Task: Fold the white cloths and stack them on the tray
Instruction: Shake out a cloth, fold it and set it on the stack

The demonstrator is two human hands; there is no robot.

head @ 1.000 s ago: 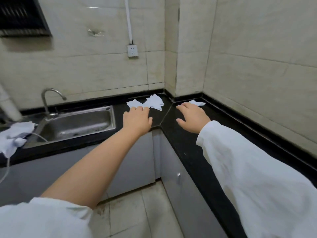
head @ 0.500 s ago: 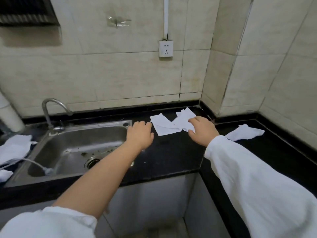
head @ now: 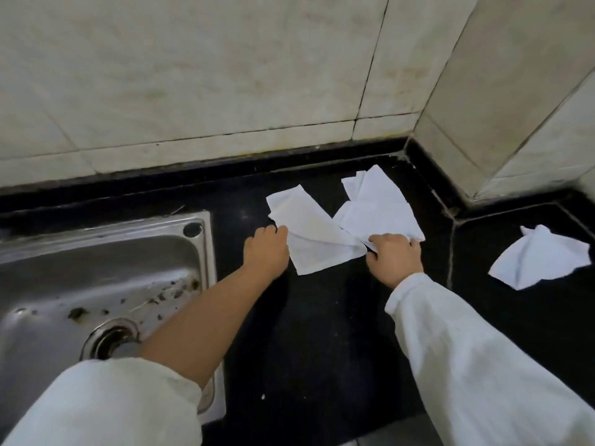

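Three white cloths lie on the black countertop (head: 322, 333). The left cloth (head: 312, 233) is crumpled flat, and my left hand (head: 265, 251) pinches its left edge. Its right corner meets my right hand (head: 394, 257), whose fingers close on that corner and on the lower edge of the middle cloth (head: 378, 207). Which of the two the right hand holds I cannot tell for sure. A third cloth (head: 541, 259) lies apart on the right section of the counter. No tray is in view.
A steel sink (head: 96, 275) with a drain and scattered debris sits left of my left arm. Tiled walls (head: 225, 75) close the back and the right corner. The counter's front edge runs along the bottom of the view.
The camera has come closer and tilted down. Both hands have moved forward onto the cloths; the left hand went from resting on the counter to gripping the left cloth's edge.
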